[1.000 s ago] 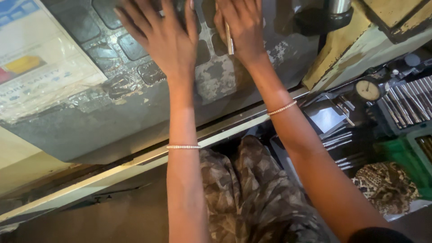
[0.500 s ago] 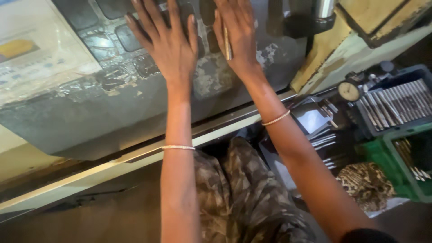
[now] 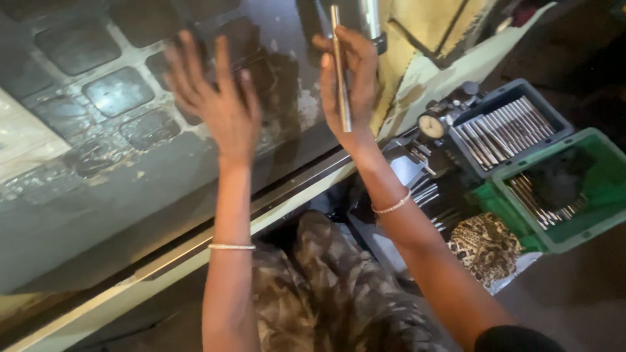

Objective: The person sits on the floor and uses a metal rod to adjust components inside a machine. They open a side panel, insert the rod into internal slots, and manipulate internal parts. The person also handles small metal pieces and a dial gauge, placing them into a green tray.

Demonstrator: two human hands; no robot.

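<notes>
left hand [image 3: 218, 98] spread flat above the dark machine panel [image 3: 117, 91]; right hand [image 3: 349, 78] grips a thin metal rod [image 3: 340, 65], near the grey tray [image 3: 502, 127].

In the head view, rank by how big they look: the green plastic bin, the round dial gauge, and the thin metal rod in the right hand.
1. Green plastic bin
2. Thin metal rod, though nearer the camera
3. Round dial gauge

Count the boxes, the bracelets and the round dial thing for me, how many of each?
Grey tray of metal rods: 1
Green tray: 1
Bracelets, left wrist and right wrist: 2
Round dial gauge: 1
Rod held in right hand: 1
Total: 6
</notes>
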